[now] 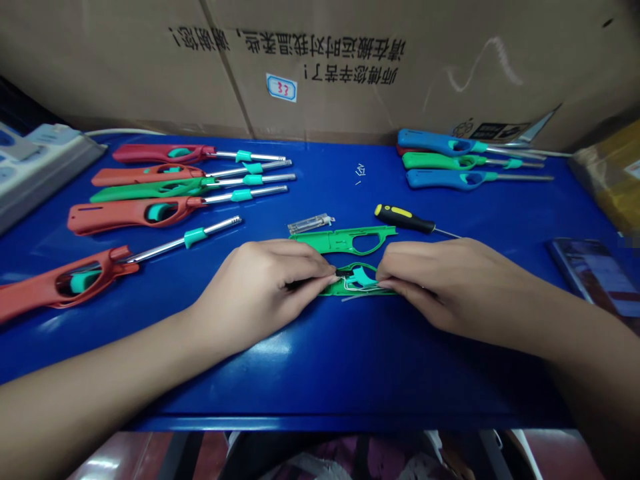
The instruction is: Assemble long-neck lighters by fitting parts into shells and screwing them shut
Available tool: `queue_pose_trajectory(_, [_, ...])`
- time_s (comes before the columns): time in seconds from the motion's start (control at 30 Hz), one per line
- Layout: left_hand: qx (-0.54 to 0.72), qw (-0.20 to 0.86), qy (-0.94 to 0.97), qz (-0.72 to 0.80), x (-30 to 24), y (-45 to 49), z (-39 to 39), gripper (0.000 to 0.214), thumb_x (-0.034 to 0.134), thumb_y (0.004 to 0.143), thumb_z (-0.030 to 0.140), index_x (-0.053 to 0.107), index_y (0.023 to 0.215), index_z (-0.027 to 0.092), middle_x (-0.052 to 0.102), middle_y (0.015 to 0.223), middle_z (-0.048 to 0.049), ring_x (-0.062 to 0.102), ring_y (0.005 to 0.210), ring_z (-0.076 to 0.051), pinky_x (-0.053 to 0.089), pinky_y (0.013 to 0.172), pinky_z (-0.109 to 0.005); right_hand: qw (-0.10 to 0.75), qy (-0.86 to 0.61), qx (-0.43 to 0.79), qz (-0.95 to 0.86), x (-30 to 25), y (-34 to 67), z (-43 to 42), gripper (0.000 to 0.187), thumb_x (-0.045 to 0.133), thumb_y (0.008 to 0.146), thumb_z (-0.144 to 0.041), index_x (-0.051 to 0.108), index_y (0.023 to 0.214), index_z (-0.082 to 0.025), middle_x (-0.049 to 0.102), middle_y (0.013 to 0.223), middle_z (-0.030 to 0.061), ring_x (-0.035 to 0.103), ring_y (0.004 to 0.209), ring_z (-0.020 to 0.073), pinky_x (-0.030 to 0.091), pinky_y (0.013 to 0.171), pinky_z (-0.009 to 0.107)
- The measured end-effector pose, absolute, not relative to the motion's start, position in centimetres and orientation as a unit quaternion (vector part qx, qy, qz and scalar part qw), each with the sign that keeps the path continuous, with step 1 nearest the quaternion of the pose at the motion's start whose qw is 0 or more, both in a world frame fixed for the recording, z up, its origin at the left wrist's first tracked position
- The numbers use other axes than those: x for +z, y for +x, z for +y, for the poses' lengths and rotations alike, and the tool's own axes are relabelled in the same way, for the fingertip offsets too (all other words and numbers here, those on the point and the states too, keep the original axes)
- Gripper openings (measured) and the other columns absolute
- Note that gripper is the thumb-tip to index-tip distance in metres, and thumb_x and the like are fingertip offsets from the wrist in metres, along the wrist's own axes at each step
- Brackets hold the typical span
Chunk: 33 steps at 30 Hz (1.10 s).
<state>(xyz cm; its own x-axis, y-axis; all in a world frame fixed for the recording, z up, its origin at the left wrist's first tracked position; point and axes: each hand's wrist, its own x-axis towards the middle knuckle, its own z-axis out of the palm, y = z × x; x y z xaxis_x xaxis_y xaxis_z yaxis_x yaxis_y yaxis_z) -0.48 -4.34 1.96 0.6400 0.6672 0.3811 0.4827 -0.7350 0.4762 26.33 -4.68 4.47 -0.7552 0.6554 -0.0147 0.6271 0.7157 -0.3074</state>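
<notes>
A green lighter half-shell (334, 291) lies on the table between my two hands. Inside it sit a teal trigger (364, 276), thin white wires (351, 285) and a small black part (344, 273). My left hand (273, 283) pinches the left end of the black part with thumb and forefinger. At the shell's right end my right hand (425, 280) is closed in a pinch, and its fingers hide what they hold. Just beyond lies the other green half-shell (345, 241), with a clear fuel tank (310, 223) behind it.
Several lighters, including a red-orange lighter (135, 215), lie at left; blue and green ones, such as a blue lighter (440, 179), lie back right. A screwdriver (405, 218), small screws (361, 171), phone (595, 273), power strip (43, 163) and cardboard box (325, 107) surround the work.
</notes>
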Motion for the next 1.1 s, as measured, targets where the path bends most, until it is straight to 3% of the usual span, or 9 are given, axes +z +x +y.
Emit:
queue_pose_trajectory(0.13, [0.271, 0.157, 0.895, 0.318, 1.93, -0.45, -4.41, 0.013, 0.068, 0.098, 0.022, 0.080, 0.095, 0.017, 0.081, 0.096, -0.0015, 0.076, 0.087, -0.015, 0.060, 0.077, -0.025, 0.034, -0.365, 0.108, -0.924, 3.92, 26.31, -4.78, 0.013, 0.052, 0.102, -0.023, 0.060, 0.092, -0.022, 0.062, 0.097, 0.0004, 0.055, 0.070, 0.0145, 0.028, 0.058, 0.029])
queue_pose_trajectory(0.5, [0.232, 0.088, 0.925, 0.289, 1.91, -0.90, -4.25, 0.018, 0.064, 0.100, 0.024, 0.080, 0.101, 0.016, 0.079, 0.102, -0.0044, 0.072, 0.087, -0.019, 0.059, 0.078, -0.032, 0.052, -0.334, 0.078, -0.938, 4.13, 26.12, -4.77, 0.019, 0.047, 0.103, -0.021, 0.062, 0.091, -0.020, 0.062, 0.091, 0.0017, 0.056, 0.073, 0.0164, 0.027, 0.059, 0.030])
queue_pose_trajectory(0.63, [0.224, 0.087, 0.924, 0.297, 2.15, -0.88, -4.09, 0.019, 0.063, 0.101, 0.025, 0.080, 0.099, 0.019, 0.077, 0.096, -0.0042, 0.069, 0.086, -0.019, 0.057, 0.076, -0.032, 0.056, -0.333, 0.096, -0.936, 4.10, 26.12, -4.79, 0.019, 0.046, 0.104, -0.021, 0.062, 0.092, -0.021, 0.064, 0.093, 0.0016, 0.059, 0.080, 0.0171, 0.032, 0.064, 0.030])
queue_pose_trajectory(0.83, [0.223, 0.089, 0.918, 0.314, 1.98, -0.84, -4.19, 0.020, 0.062, 0.101, 0.026, 0.080, 0.099, 0.017, 0.073, 0.091, -0.0049, 0.067, 0.082, -0.018, 0.055, 0.073, -0.031, 0.036, -0.372, 0.137, -0.917, 4.38, 25.97, -5.30, 0.023, 0.040, 0.108, -0.029, 0.060, 0.097, -0.022, 0.066, 0.086, 0.0002, 0.060, 0.072, 0.0176, 0.027, 0.061, 0.031])
queue_pose_trajectory(1.1, [0.212, 0.081, 0.928, 0.294, 1.92, -0.91, -3.97, 0.023, 0.058, 0.103, 0.024, 0.080, 0.100, 0.016, 0.073, 0.092, -0.0060, 0.067, 0.082, -0.018, 0.054, 0.072, -0.030, 0.014, -0.349, 0.099, -0.932, 4.13, 25.90, -5.16, 0.016, 0.044, 0.102, -0.016, 0.055, 0.090, -0.022, 0.062, 0.084, 0.0002, 0.055, 0.069, 0.0170, 0.027, 0.060, 0.032])
